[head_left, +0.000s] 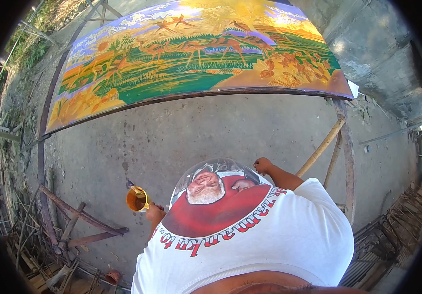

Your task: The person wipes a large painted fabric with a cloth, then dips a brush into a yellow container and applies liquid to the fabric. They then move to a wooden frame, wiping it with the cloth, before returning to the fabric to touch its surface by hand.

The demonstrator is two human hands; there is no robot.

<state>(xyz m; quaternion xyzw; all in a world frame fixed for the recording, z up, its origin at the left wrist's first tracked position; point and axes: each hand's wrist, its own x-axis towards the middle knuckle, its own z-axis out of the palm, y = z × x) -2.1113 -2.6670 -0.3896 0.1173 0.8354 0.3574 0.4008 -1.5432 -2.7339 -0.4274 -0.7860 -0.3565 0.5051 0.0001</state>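
My left hand (155, 213) is closed round the handle of a yellow mug (146, 200), held out to the left of my body over the concrete floor. Brown shows inside the mug, and a small dark-tipped bit (130, 184) appears just past its far rim. On the other side, my right hand (263, 165) hangs in front of my belly with its fingers curled in; nothing sticks out of it. Beyond both hands stretches a large painted cloth (196, 54), with deer-like animals, birds, plants and clouds in orange, green, yellow and purple. Neither hand touches the cloth.
Wooden poles (326, 147) prop the cloth's frame at the right. Crossed timber legs (83, 220) stand low at the left, near a reddish pot (113, 277). Piled sticks and scrap (30, 250) line the left edge; metal frames (392, 235) lie at the right.
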